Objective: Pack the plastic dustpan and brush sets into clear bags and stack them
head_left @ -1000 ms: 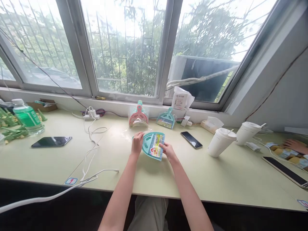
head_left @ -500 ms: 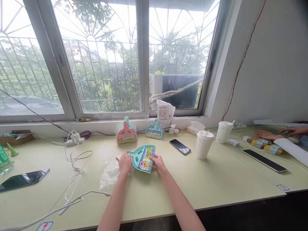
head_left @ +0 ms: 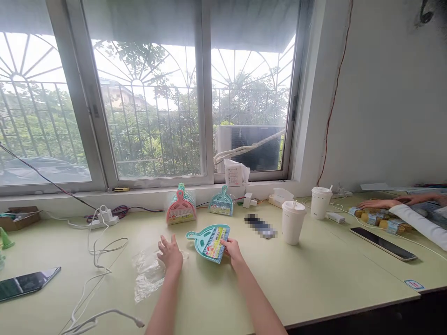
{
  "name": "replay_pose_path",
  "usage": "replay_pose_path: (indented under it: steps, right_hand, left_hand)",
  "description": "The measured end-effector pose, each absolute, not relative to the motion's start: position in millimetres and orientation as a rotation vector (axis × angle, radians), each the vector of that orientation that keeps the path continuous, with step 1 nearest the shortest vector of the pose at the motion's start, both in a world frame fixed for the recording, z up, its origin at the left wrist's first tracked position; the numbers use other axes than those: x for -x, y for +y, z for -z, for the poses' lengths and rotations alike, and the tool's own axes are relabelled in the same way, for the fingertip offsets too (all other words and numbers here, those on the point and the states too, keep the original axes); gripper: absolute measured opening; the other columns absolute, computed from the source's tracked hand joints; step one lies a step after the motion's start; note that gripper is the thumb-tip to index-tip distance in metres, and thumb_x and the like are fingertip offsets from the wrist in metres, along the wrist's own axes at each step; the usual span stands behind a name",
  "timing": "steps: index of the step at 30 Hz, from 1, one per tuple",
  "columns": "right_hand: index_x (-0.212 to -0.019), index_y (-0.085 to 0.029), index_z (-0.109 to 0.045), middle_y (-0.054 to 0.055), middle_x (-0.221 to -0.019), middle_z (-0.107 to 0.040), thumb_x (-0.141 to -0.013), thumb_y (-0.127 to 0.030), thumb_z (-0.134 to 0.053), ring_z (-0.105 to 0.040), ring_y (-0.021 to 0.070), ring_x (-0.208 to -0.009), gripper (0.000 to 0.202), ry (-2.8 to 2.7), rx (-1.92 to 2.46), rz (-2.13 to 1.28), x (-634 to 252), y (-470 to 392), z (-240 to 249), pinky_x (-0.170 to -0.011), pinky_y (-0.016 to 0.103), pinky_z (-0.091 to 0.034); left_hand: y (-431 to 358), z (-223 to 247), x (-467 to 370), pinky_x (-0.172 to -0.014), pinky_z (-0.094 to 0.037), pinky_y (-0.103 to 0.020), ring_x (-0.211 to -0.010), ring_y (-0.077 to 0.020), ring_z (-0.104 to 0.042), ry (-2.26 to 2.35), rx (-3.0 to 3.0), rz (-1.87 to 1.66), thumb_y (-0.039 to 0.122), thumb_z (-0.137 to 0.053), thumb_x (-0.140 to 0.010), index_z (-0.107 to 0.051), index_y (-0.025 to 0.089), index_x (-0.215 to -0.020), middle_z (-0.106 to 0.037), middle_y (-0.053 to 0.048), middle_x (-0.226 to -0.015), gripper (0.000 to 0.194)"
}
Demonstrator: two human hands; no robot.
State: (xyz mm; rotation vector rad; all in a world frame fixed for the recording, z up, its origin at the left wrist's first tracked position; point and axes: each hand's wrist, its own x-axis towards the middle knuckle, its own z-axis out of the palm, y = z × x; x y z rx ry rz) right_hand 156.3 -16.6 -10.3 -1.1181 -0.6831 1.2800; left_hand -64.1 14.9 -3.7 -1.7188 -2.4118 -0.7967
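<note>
My right hand (head_left: 233, 251) grips the right edge of a teal dustpan (head_left: 199, 240), which carries a small blue-bristled brush and a colourful label (head_left: 214, 243). The dustpan is tilted, its handle pointing left. My left hand (head_left: 170, 253) is off the dustpan, fingers spread, over a clear plastic bag (head_left: 148, 272) that lies crumpled on the table. Behind, a row of packed dustpans with a pink one (head_left: 181, 208) in front stands near the sill. Beside it another teal dustpan set (head_left: 221, 204) stands upright.
Two white lidded cups (head_left: 293, 223) stand to the right, near a blurred phone (head_left: 260, 226) and another phone (head_left: 383, 243). White cables (head_left: 101, 274) and a dark phone (head_left: 28, 283) lie left. A co-worker's hand (head_left: 379, 204) rests on yellow packages at far right.
My left hand has let go of the dustpan's handle and moved left over the plastic bag, fingers opening. My right hand still holds the dustpan. The camera view has tilted up.
</note>
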Motion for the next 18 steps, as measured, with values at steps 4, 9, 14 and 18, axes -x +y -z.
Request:
replay_pose_path:
  steps: [4,9,14,18]
  right_hand:
    - [-0.079,-0.014,-0.066,0.009,-0.082,-0.073,-0.069,-0.019,-0.071,-0.071,0.0207,-0.077,0.012,-0.735,1.094,-1.297,-154.4,-17.8,9.8,-0.067,0.029,-0.058]
    - [-0.082,-0.014,-0.066,0.009,-0.083,-0.073,-0.069,-0.022,-0.073,-0.072,0.0205,-0.077,0.017,-0.744,1.087,-1.295,-161.4,-16.4,8.6,-0.066,0.028,-0.058]
    - [-0.084,-0.013,-0.066,0.01,-0.084,-0.073,-0.07,-0.021,-0.071,-0.072,0.0202,-0.076,0.017,-0.806,1.085,-1.325,-165.3,-15.1,8.5,-0.064,0.028,-0.058]
    - [-0.085,-0.012,-0.066,0.01,-0.083,-0.074,-0.068,-0.023,-0.074,-0.072,0.0214,-0.075,0.021,-0.895,1.067,-1.334,-164.2,-16.0,5.7,-0.064,0.029,-0.058]
  left_hand:
    - [14.6,3.7,64.9,-0.091,-0.046,-0.036,-0.112,-0.0263,-0.059,-2.431,1.998,1.0,-0.005,-0.032,-0.075,-0.051,0.012,-0.129,-0.059,-0.02,-0.12,0.059]
    - [22.5,8.0,57.0,-0.087,-0.049,-0.03,-0.098,-0.0208,-0.066,-2.251,2.19,1.563,-0.004,-0.039,-0.071,-0.054,0.016,-0.122,-0.066,-0.012,-0.111,0.056]
    - [29.4,5.0,63.6,-0.089,-0.052,-0.03,-0.098,-0.0186,-0.067,-2.296,1.921,2.132,0.005,-0.048,-0.078,-0.052,0.017,-0.118,-0.067,-0.011,-0.112,0.042]
    - [29.9,2.8,69.7,-0.094,-0.05,-0.03,-0.101,-0.018,-0.067,-2.284,1.79,2.361,0.009,-0.052,-0.08,-0.055,0.017,-0.108,-0.068,-0.012,-0.11,0.029]
